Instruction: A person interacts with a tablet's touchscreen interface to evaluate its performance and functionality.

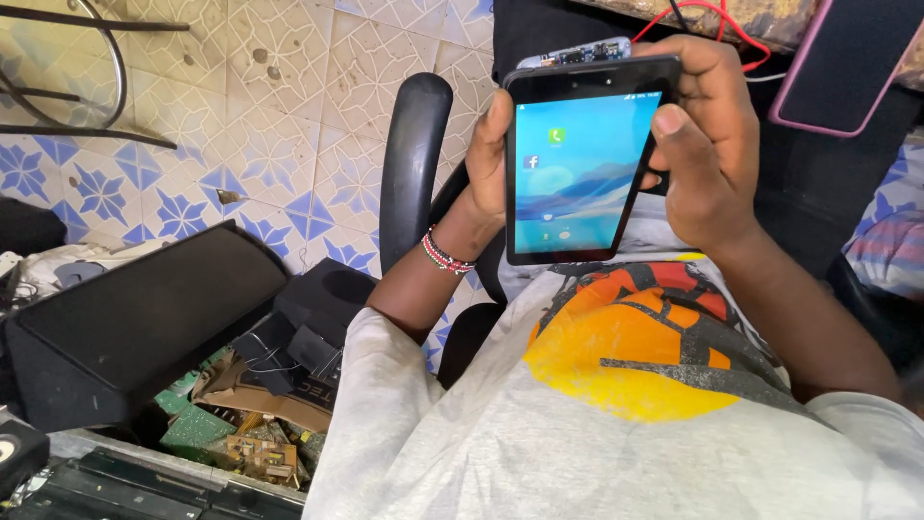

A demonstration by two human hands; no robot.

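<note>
- My left hand grips the left edge of a black phone, fingers wrapped behind it, thumb along the frame.
- My right hand clasps the phone's right edge; its thumb rests on the lit screen near the upper right corner.
- The phone is held upright and slightly tilted, above my lap and in front of my chest, its screen showing a blue picture with a few small icons.
- A beaded bracelet sits on my left wrist.
- A bare circuit board shows just behind the phone's top edge.
- A second phone in a pink case lies on the counter at upper right, near red wires.
- A black chair armrest stands just left of my left forearm.
- At lower left, a black speaker box leans over a heap of green circuit boards.
- The floor is patterned tile, blue and cream.
</note>
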